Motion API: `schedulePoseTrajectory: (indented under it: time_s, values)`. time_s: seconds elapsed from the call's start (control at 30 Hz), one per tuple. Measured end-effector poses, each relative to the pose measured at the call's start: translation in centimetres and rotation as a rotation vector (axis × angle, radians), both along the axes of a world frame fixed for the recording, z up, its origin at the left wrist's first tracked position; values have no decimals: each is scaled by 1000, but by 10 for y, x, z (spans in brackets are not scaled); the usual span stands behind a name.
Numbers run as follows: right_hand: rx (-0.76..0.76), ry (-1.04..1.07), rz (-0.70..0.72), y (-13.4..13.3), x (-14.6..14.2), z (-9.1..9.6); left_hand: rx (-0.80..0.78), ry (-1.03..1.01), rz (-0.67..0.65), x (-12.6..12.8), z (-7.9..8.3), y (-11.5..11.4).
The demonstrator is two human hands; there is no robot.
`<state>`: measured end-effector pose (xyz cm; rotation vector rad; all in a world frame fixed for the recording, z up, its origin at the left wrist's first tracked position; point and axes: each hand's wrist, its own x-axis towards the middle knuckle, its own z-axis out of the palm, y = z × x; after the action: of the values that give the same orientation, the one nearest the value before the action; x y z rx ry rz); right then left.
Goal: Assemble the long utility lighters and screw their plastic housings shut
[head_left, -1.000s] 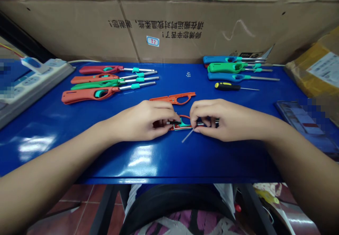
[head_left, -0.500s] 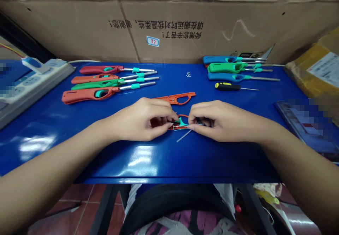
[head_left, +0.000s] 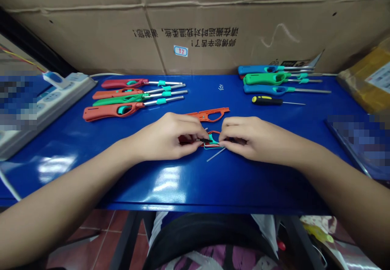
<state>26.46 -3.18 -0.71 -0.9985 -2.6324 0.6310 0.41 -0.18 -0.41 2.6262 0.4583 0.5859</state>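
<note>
Between my two hands lies an opened orange lighter body half (head_left: 215,132) with a teal trigger (head_left: 211,139) in it. The fingers of my left hand (head_left: 185,137) are closed in a pinch on a small black part (head_left: 207,140) beside the trigger. My right hand (head_left: 243,140) is pinched at the trigger's right side, where thin wires (head_left: 213,147) run up to its fingertips; what it grips is mostly hidden. A thin clear tube (head_left: 215,154) sticks out below my right fingertips. The other orange shell half (head_left: 214,115) rests just behind my hands.
Several assembled lighters (head_left: 115,109) lie at the back left, and more lighters (head_left: 268,89) at the back right. In front of those is a black-and-yellow screwdriver (head_left: 267,100). A power strip (head_left: 55,99) runs along the left; cardboard boxes (head_left: 195,22) stand behind.
The view has shifted slightly, so the table's things appear further right. The black part in my left fingers now shows more plainly, over the trigger. My right hand stays at the trigger's right side.
</note>
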Motion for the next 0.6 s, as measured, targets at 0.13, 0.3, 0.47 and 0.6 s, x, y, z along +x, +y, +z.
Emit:
schedulePoseTrajectory:
  time_s: [0.13,0.3,0.47,0.6]
  values:
    - [20,-7,1,-1,-1,2,11,5,10,0,1,1]
    - [28,4,-30,-2,1,5,30,-14,30,1,2,0]
    - [18,6,-22,-4,4,9,50,-25,51,2,-1,0]
    - [16,7,9,-4,7,10,57,-47,74,2,-3,1]
